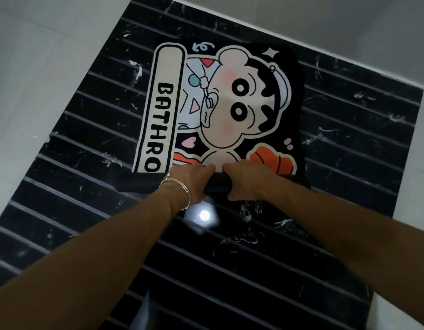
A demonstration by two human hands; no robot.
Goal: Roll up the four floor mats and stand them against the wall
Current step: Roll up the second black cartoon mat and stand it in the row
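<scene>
Dim, soft-focus frame. One bright glare spot (204, 215) reflects off the glossy black floor tiles (349, 129). Wide-angle bending at edges; corners fall murky.

Single head-worn wide-angle view, facing forward and steeply down, near the left hand (190, 181) and right hand (248, 181), mat (230, 103) at 12 o'clock.

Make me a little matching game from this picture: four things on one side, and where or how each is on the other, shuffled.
Things:
1. bracelet
2. cartoon mat
3. floor
4. right hand

Descriptions:
A. black, with white veins
B. on the wrist of the left hand
C. grips the mat's rolled edge
D. mostly flat, near edge rolled up

Pairs: 1-B, 2-D, 3-A, 4-C
</scene>
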